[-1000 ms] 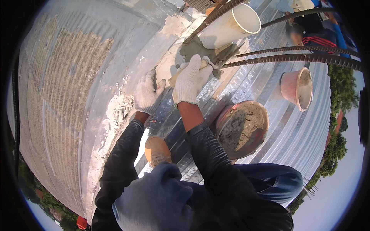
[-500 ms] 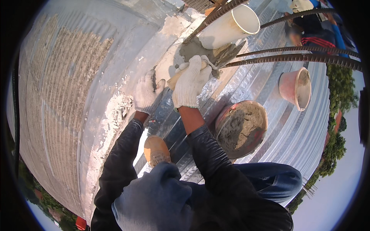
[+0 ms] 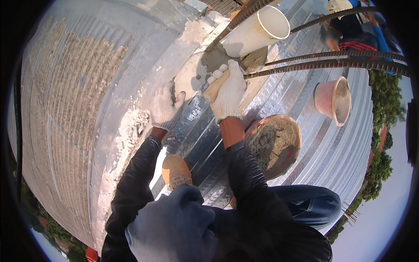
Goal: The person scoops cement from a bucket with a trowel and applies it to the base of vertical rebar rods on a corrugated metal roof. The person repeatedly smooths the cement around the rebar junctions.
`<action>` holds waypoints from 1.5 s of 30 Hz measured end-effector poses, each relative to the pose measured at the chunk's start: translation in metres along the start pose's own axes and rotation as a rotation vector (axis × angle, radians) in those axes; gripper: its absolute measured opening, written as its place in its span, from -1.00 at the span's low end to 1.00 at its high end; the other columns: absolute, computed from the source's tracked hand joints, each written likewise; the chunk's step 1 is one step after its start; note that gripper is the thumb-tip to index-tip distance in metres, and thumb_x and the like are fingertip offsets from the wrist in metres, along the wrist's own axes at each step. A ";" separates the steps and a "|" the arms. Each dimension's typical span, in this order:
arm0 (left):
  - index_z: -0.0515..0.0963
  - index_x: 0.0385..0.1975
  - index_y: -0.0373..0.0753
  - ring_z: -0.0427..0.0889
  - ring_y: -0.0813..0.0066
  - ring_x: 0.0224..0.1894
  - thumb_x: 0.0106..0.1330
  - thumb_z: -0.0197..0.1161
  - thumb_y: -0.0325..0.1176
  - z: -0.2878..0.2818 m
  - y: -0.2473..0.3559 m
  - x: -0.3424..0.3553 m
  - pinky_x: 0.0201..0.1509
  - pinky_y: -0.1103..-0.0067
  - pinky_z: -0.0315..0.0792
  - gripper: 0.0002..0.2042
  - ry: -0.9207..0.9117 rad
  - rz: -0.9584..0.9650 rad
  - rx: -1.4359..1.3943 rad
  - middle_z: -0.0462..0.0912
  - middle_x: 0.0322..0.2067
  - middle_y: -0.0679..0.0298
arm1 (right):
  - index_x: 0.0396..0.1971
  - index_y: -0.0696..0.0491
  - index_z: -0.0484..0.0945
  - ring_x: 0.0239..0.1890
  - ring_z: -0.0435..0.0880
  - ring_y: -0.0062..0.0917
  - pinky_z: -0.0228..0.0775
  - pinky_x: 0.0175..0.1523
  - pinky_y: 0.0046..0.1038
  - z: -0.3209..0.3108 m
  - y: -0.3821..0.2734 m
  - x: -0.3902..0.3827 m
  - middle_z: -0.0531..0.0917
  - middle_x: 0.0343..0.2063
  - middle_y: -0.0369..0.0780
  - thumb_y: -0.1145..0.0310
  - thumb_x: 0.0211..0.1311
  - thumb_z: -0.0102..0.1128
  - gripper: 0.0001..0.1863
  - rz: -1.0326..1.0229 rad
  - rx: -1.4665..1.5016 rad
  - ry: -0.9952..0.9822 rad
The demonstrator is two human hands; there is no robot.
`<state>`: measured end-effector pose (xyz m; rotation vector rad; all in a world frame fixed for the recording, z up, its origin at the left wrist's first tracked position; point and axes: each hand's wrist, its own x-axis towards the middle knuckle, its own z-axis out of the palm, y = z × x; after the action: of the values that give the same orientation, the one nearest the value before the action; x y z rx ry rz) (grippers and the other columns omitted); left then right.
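No readable text, labels, numbers or signs in view. Small red-and-white object [image 3: 170, 138] on the silver ribbed metal sheeting [image 3: 288, 96]: too small to make out any print.

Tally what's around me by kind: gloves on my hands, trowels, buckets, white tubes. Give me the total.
Gloves (left glove, right glove): 2
Trowel: 1
Buckets (large bucket, small bucket): 2
White tube: 1
Total: 6
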<state>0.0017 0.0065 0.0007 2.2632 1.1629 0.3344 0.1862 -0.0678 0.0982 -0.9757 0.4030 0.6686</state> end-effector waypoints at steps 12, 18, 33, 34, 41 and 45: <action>0.64 0.42 -0.21 0.80 -0.20 0.18 0.53 0.45 0.02 0.000 0.001 -0.001 0.27 0.03 0.65 -0.41 0.023 -0.004 -0.004 0.80 0.13 -0.12 | -0.03 -0.06 0.54 -0.43 0.65 -0.57 0.60 -0.35 -0.36 -0.022 0.059 -0.057 0.63 -0.33 -0.35 0.19 0.77 0.25 -0.83 0.042 -0.044 0.025; 0.65 0.40 -0.23 0.79 -0.20 0.18 0.53 0.45 0.00 -0.002 0.007 0.000 0.27 0.04 0.65 -0.42 -0.011 -0.023 -0.009 0.81 0.12 -0.11 | -0.01 -0.05 0.51 -0.47 0.64 -0.54 0.60 -0.36 -0.36 -0.041 0.075 -0.076 0.63 -0.33 -0.33 0.12 0.72 0.29 -0.76 0.054 -0.151 0.067; 0.65 0.40 -0.34 0.83 -0.18 0.22 0.54 0.46 -0.03 -0.002 0.003 0.000 0.32 0.11 0.67 -0.40 -0.014 -0.003 0.012 0.81 0.22 -0.16 | 0.07 -0.04 0.55 -0.46 0.67 -0.53 0.61 -0.35 -0.38 -0.059 0.068 -0.142 0.66 -0.31 -0.31 0.14 0.74 0.27 -0.78 0.130 -0.240 0.023; 0.65 0.40 -0.32 0.83 -0.17 0.20 0.54 0.46 -0.02 -0.001 0.004 0.001 0.31 0.11 0.68 -0.40 -0.030 -0.013 0.005 0.82 0.20 -0.15 | 0.08 -0.03 0.55 -0.45 0.67 -0.54 0.61 -0.35 -0.38 -0.057 0.060 -0.144 0.66 -0.30 -0.30 0.14 0.75 0.26 -0.77 0.128 -0.236 -0.041; 0.66 0.39 -0.28 0.81 -0.17 0.20 0.56 0.40 0.05 0.003 -0.004 -0.002 0.32 0.07 0.65 -0.40 0.031 0.038 0.018 0.82 0.12 -0.12 | 0.01 0.05 0.59 -0.49 0.63 -0.63 0.50 -0.37 -0.49 -0.051 -0.059 -0.164 0.67 -0.36 -0.29 0.15 0.71 0.43 -0.71 0.305 -0.863 -0.405; 0.65 0.36 -0.32 0.83 -0.16 0.15 0.63 0.35 -0.02 0.009 0.012 0.003 0.27 0.06 0.65 -0.47 0.004 0.067 -0.050 0.83 0.11 -0.16 | -0.03 0.09 0.66 -0.34 0.73 -0.53 0.61 -0.18 -0.41 -0.087 -0.185 -0.154 0.76 -0.26 -0.24 0.28 0.58 0.53 -0.76 0.028 -1.343 -0.738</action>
<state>0.0153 -0.0003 0.0007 2.2620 1.0709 0.3897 0.1979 -0.2658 0.2602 -1.8381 -0.8204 1.2925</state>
